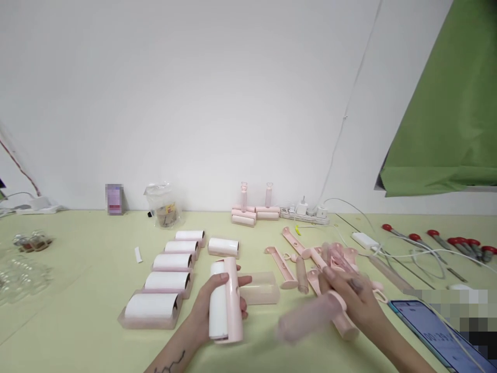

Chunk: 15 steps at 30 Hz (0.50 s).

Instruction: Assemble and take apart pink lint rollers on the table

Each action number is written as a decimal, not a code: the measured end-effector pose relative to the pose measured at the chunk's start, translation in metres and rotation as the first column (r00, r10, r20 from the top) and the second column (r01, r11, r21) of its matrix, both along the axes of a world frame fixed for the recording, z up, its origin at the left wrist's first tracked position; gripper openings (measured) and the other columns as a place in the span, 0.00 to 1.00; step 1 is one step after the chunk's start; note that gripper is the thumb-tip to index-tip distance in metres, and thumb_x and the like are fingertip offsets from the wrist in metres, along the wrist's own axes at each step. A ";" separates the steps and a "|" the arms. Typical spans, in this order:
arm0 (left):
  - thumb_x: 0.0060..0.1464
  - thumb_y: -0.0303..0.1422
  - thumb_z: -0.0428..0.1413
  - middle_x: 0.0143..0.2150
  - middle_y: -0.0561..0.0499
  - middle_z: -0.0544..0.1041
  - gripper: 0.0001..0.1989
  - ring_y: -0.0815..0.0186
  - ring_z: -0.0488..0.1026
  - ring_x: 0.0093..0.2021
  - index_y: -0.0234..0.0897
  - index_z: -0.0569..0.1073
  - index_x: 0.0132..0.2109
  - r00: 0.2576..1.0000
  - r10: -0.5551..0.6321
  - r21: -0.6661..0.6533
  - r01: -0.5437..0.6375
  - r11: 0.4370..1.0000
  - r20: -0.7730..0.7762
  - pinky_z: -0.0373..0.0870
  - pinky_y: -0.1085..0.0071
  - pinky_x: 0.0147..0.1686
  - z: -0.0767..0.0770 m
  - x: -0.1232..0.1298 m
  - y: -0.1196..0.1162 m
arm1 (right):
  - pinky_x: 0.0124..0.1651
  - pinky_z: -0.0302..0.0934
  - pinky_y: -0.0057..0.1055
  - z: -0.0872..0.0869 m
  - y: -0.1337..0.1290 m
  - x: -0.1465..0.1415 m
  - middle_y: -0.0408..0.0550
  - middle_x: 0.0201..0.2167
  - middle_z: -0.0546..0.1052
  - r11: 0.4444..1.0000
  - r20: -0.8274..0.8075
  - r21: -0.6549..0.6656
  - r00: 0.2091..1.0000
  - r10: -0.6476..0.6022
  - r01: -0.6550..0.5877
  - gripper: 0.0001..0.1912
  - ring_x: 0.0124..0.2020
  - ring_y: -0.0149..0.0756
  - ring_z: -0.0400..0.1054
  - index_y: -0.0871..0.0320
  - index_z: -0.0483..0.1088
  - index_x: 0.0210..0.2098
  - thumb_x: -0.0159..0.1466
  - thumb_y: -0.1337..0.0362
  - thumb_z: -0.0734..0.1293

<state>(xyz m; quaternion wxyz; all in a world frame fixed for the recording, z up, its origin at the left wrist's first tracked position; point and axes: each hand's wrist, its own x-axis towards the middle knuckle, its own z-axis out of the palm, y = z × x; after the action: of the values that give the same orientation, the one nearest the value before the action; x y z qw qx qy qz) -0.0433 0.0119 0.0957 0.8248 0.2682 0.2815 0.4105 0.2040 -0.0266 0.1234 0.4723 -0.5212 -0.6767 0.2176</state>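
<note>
the left hand [202, 306] grips a white paper roll [218, 311] seated in a pink holder [234, 305], thumb across the front and fingers wrapped behind, above the pale green table [83, 331]. the right hand [351, 298] has its fingers closed on a translucent pink tube [308, 318], which is blurred and points toward the left hand. just beyond the left fingers lies a translucent pink cover [267, 287]. left of that hand, five covered rolls [152, 306] lie in a row running away from the viewer; another covered roll [223, 246] rests near the row's far end. pink plastic handles [282, 268] lie heaped beyond the right hand, and a phone [435, 331] lies to its right.
</note>
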 end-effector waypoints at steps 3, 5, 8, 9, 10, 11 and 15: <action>0.42 0.38 0.53 0.42 0.42 0.75 0.14 0.59 0.73 0.37 0.32 0.71 0.34 0.979 -0.162 0.108 0.149 0.983 0.120 0.66 0.66 0.39 -0.005 0.001 -0.001 | 0.18 0.49 0.26 -0.006 0.005 -0.008 0.38 0.09 0.56 0.994 0.000 -0.063 0.996 -0.092 0.092 0.27 0.13 0.29 0.54 0.56 0.53 0.13 0.61 0.47 0.51; 0.37 0.39 0.54 0.44 0.39 0.73 0.15 0.54 0.68 0.47 0.30 0.73 0.29 0.930 -0.341 0.220 0.307 0.926 0.139 0.60 0.65 0.47 -0.012 0.003 -0.004 | 0.18 0.48 0.26 -0.014 0.005 -0.015 0.38 0.10 0.56 0.998 0.176 -0.036 0.983 -0.046 0.053 0.26 0.13 0.28 0.54 0.56 0.54 0.13 0.62 0.50 0.51; 0.31 0.36 0.57 0.44 0.42 0.73 0.20 0.52 0.67 0.47 0.30 0.74 0.36 0.806 -0.588 0.271 0.583 0.766 -0.073 0.60 0.64 0.46 -0.016 0.004 -0.009 | 0.19 0.45 0.26 -0.020 -0.001 -0.027 0.38 0.09 0.57 0.985 0.463 0.173 0.883 -0.077 -0.004 0.24 0.13 0.28 0.54 0.57 0.57 0.14 0.64 0.58 0.51; 0.30 0.34 0.58 0.42 0.45 0.74 0.22 0.53 0.68 0.45 0.31 0.74 0.38 0.769 -0.612 0.273 0.639 0.719 -0.187 0.62 0.65 0.44 -0.015 0.004 -0.011 | 0.19 0.44 0.26 -0.019 -0.003 -0.030 0.38 0.09 0.58 0.968 0.511 0.252 0.850 -0.126 -0.008 0.23 0.13 0.27 0.54 0.57 0.57 0.14 0.64 0.60 0.51; 0.29 0.33 0.60 0.40 0.47 0.75 0.23 0.53 0.69 0.43 0.33 0.74 0.40 0.741 -0.601 0.281 0.671 0.686 -0.301 0.63 0.65 0.41 -0.013 0.003 -0.013 | 0.19 0.44 0.27 -0.017 -0.006 -0.033 0.39 0.09 0.58 0.949 0.536 0.315 0.826 -0.171 -0.007 0.22 0.12 0.27 0.54 0.57 0.56 0.14 0.64 0.62 0.51; 0.29 0.33 0.60 0.38 0.48 0.75 0.23 0.54 0.70 0.41 0.35 0.74 0.39 0.724 -0.567 0.292 0.683 0.669 -0.394 0.64 0.65 0.39 -0.011 0.001 -0.015 | 0.19 0.43 0.27 -0.014 -0.009 -0.035 0.39 0.09 0.58 0.936 0.552 0.351 0.811 -0.195 -0.014 0.22 0.12 0.27 0.54 0.57 0.55 0.13 0.64 0.63 0.51; 0.34 0.35 0.62 0.30 0.54 0.76 0.11 0.58 0.71 0.35 0.40 0.76 0.31 0.758 -0.398 0.337 0.608 0.719 -0.517 0.66 0.70 0.35 -0.011 -0.005 -0.025 | 0.19 0.44 0.27 -0.004 -0.016 -0.035 0.39 0.09 0.61 0.923 0.666 0.328 0.742 -0.075 -0.201 0.21 0.12 0.26 0.55 0.57 0.54 0.14 0.63 0.67 0.52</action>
<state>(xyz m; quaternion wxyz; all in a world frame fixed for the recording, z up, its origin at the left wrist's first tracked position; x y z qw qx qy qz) -0.0487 -0.0129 0.0848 0.7333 0.6133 0.2486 0.1559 0.1686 -0.0428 0.1194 0.2825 -0.4390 -0.8467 -0.1023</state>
